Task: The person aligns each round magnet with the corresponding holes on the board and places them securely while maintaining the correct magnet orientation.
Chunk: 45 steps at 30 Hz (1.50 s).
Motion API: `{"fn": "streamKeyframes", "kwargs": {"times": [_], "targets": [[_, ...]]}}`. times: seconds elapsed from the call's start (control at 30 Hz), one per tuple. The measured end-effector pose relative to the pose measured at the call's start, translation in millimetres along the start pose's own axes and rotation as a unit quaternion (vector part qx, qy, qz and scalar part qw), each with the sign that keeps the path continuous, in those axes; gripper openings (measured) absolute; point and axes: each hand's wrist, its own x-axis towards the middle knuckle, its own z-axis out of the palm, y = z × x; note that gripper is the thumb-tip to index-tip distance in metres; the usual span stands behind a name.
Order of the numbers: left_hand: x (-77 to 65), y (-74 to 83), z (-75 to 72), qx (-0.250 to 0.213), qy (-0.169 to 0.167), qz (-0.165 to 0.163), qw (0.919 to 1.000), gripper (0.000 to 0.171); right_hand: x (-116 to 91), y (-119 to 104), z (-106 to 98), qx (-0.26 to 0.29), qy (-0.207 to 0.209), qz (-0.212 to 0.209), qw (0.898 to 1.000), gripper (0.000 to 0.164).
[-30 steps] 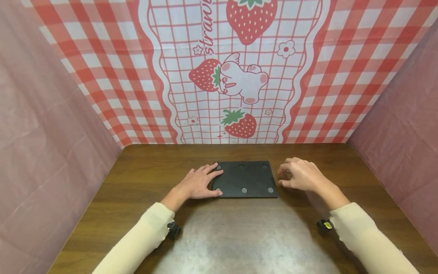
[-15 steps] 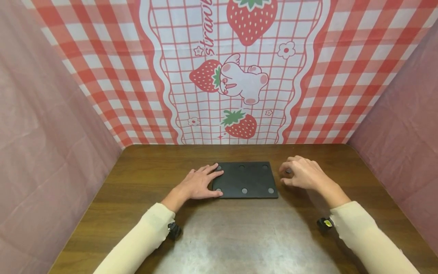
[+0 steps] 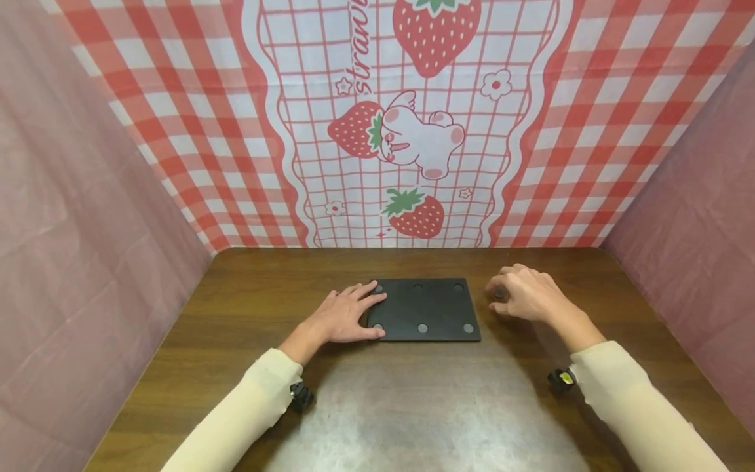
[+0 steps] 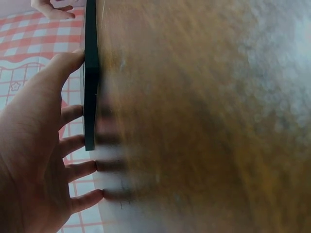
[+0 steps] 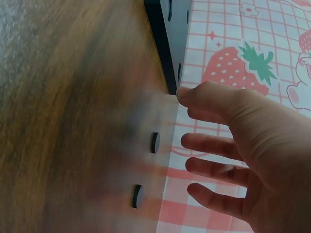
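Beneath my hands the wooden table (image 3: 377, 413) is stretching, and the black board (image 3: 433, 308) is lying between them. My left hand (image 3: 342, 318) is resting on its end, fingers spread; my right hand (image 3: 527, 296) is hovering, fingers loosely bent, above two dark discs (image 5: 138, 197).

Your left hand (image 3: 339, 318) partly covers the two left spots (image 3: 379, 326) on the black board (image 3: 445, 305). Head view only gives you one of the loose discs (image 5: 155, 142), half behind your right hand (image 3: 527, 295). Wrist views crop the board, tabletop's (image 4: 204, 121) blurry.
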Motion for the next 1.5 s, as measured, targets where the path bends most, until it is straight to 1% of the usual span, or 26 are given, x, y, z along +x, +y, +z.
{"fn": "streamKeyframes", "kwargs": {"times": [0.43, 0.6, 0.97, 1.17, 1.5], "targets": [[0.3, -0.5, -2.2, 0.0, -0.001, -0.001, 1.0, 0.087, 5, 7, -3, -0.009, -0.014, 0.005, 1.0, 0.029], [0.8, -0.3, -3.2, 0.003, 0.002, -0.001, 1.0, 0.087, 7, 9, -4, -0.009, -0.019, 0.01, 1.0, 0.032], [1.2, -0.2, -1.7, -0.001, -0.001, -0.004, 1.0, 0.087, 10, 14, 0, -0.012, -0.035, 0.012, 0.999, 0.039], [1.2, 0.3, -1.9, 0.0, -0.002, -0.003, 1.0, 0.087, 11, 16, 1, -0.019, -0.047, 0.01, 0.999, 0.038], [1.3, 0.2, -0.2, 0.001, -0.002, -0.002, 1.0, 0.087, 13, 18, 5, -0.018, -0.05, 0.011, 0.999, 0.035]]}}
